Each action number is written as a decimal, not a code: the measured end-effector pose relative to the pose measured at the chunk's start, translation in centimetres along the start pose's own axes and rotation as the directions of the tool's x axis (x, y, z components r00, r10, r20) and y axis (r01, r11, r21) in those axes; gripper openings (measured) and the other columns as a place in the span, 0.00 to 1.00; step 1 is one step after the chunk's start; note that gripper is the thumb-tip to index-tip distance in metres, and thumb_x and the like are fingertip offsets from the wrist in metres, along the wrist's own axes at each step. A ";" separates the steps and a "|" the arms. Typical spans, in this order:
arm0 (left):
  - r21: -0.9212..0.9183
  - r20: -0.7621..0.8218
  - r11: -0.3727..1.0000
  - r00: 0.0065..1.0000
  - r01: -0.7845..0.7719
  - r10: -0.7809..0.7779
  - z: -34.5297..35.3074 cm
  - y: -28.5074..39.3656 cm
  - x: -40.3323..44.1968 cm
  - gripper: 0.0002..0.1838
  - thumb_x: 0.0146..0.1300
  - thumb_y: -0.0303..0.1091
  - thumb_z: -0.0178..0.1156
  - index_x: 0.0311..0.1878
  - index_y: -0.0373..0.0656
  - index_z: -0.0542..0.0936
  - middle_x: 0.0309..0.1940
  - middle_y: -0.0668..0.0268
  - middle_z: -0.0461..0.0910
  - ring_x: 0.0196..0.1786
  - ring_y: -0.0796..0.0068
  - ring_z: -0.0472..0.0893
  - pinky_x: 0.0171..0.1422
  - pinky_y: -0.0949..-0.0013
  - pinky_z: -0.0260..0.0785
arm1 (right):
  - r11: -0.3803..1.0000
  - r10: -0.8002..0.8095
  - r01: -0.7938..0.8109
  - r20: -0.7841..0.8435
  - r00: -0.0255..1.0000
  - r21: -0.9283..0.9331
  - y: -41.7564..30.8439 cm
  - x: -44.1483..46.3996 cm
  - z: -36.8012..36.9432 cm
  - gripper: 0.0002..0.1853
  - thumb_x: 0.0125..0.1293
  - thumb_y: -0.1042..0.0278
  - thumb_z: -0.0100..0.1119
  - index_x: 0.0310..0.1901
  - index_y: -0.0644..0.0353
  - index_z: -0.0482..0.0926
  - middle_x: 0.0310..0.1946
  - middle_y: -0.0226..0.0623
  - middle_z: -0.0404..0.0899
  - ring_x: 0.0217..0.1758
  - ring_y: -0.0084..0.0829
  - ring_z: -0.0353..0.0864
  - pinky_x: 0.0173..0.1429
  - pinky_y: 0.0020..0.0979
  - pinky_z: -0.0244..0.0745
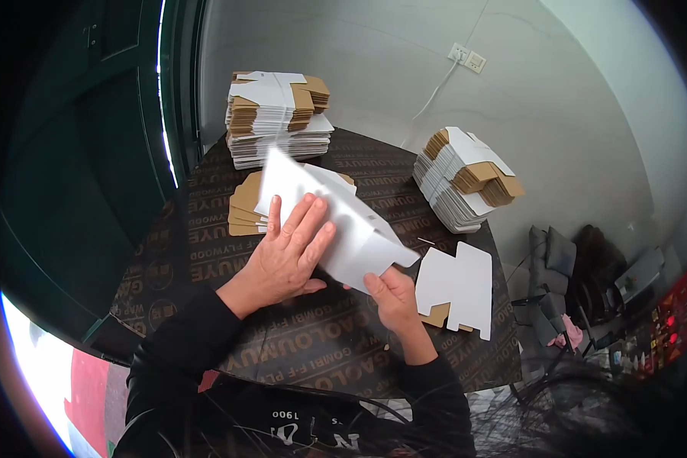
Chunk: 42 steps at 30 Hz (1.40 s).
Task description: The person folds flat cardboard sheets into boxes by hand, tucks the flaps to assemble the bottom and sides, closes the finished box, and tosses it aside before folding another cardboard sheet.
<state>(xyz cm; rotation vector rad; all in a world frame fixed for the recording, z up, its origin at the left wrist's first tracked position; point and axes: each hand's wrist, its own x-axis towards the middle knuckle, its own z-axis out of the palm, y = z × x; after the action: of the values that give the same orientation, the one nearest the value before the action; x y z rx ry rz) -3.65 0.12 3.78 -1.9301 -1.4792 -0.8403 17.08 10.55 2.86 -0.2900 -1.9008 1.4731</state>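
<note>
A white folding carton (336, 214), partly opened out, is held at a tilt above the dark plywood table. Its far end is blurred. My left hand (286, 248) lies against its white face with the fingers stretched out and spread. At the near right end, my right hand (393, 296) grips the carton's edge, thumb on top and fingers curled underneath. Behind the carton, and partly hidden by it, lie several loose flat cartons (246, 206) with brown sides showing. To the right of my right hand lies a flat white carton blank (466, 286) with a brown piece under it.
A tall stack of flattened cartons (278, 122) stands at the back left of the printed plywood table (313, 351). Another tied bundle (462, 179) stands at the back right. A wall socket (466, 57) with a plugged-in cable is behind. A green door (91, 153) is at left.
</note>
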 end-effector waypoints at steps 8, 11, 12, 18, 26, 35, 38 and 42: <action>0.228 -0.078 0.973 0.996 -0.015 0.034 0.8 -0.5 -0.4 0.44 0.49 0.42 0.71 0.69 0.44 0.62 0.68 0.45 0.61 0.73 0.44 0.59 0.75 0.27 0.34 | 0.997 0.017 -0.003 0.197 0.980 -0.074 0.6 -0.6 -0.1 0.12 0.70 0.74 0.54 0.51 0.72 0.80 0.43 0.36 0.84 0.43 0.26 0.78 0.52 0.27 0.72; 0.310 -0.074 0.950 0.995 -0.047 0.073 0.6 -0.5 -0.4 0.44 0.49 0.42 0.70 0.69 0.44 0.62 0.70 0.45 0.59 0.74 0.45 0.59 0.75 0.28 0.35 | 0.998 0.012 0.004 0.229 0.973 -0.070 0.0 -0.5 -0.2 0.12 0.70 0.75 0.54 0.50 0.72 0.80 0.44 0.37 0.84 0.44 0.26 0.79 0.52 0.26 0.72; 0.313 -0.077 0.949 0.994 -0.046 0.073 0.6 -0.4 -0.4 0.44 0.49 0.42 0.70 0.69 0.44 0.62 0.70 0.45 0.59 0.74 0.45 0.59 0.75 0.28 0.35 | 0.997 0.056 -0.042 0.236 0.970 -0.062 -0.2 -0.5 -0.5 0.12 0.69 0.74 0.55 0.48 0.72 0.80 0.43 0.37 0.84 0.43 0.26 0.79 0.50 0.26 0.73; 0.219 0.012 0.974 0.999 -0.053 0.051 0.3 0.0 0.1 0.47 0.48 0.43 0.71 0.71 0.41 0.59 0.71 0.42 0.58 0.73 0.45 0.60 0.74 0.29 0.37 | 1.000 -0.014 0.014 -0.010 1.000 -0.005 -0.2 -0.2 -0.1 0.15 0.65 0.75 0.59 0.53 0.70 0.78 0.46 0.42 0.82 0.43 0.32 0.81 0.48 0.28 0.75; -0.768 0.255 0.320 0.724 0.554 -0.642 0.3 -1.2 -0.7 0.55 0.49 0.49 0.73 0.74 0.37 0.53 0.72 0.41 0.52 0.74 0.45 0.56 0.75 0.36 0.41 | 0.723 -0.547 0.439 -0.053 0.835 -0.533 0.7 0.7 0.9 0.13 0.65 0.77 0.57 0.50 0.70 0.80 0.47 0.43 0.83 0.43 0.37 0.82 0.47 0.31 0.74; -0.873 0.439 -0.413 0.787 0.259 -0.433 0.7 0.8 -0.6 0.60 0.46 0.44 0.74 0.77 0.40 0.45 0.74 0.46 0.48 0.74 0.44 0.52 0.75 0.42 0.44 | 0.654 -0.560 0.586 0.215 0.801 -0.479 2.4 0.1 4.0 0.15 0.58 0.77 0.63 0.48 0.68 0.82 0.46 0.46 0.83 0.42 0.44 0.83 0.45 0.34 0.75; -0.899 0.405 -0.364 0.779 0.244 -0.478 -0.3 0.6 0.1 0.62 0.44 0.44 0.74 0.77 0.41 0.43 0.74 0.46 0.48 0.74 0.43 0.51 0.75 0.42 0.44 | 0.655 -0.527 0.585 0.266 0.807 -0.479 1.4 0.1 4.1 0.14 0.56 0.76 0.64 0.46 0.67 0.83 0.44 0.45 0.83 0.40 0.43 0.83 0.43 0.33 0.75; -0.961 0.278 -0.145 0.792 0.237 -0.543 -2.0 -1.5 1.1 0.65 0.42 0.45 0.73 0.78 0.42 0.39 0.74 0.46 0.49 0.74 0.41 0.51 0.75 0.42 0.44 | 0.624 -0.358 0.553 0.427 0.831 -0.553 -0.4 0.0 3.3 0.11 0.55 0.75 0.63 0.40 0.66 0.84 0.34 0.40 0.84 0.30 0.37 0.79 0.36 0.28 0.73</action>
<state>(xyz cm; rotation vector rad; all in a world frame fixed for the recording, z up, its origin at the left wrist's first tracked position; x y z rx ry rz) -5.19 -0.37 6.00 -1.8858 -1.3424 -3.0919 15.04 7.88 2.88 0.1155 -2.4501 0.4607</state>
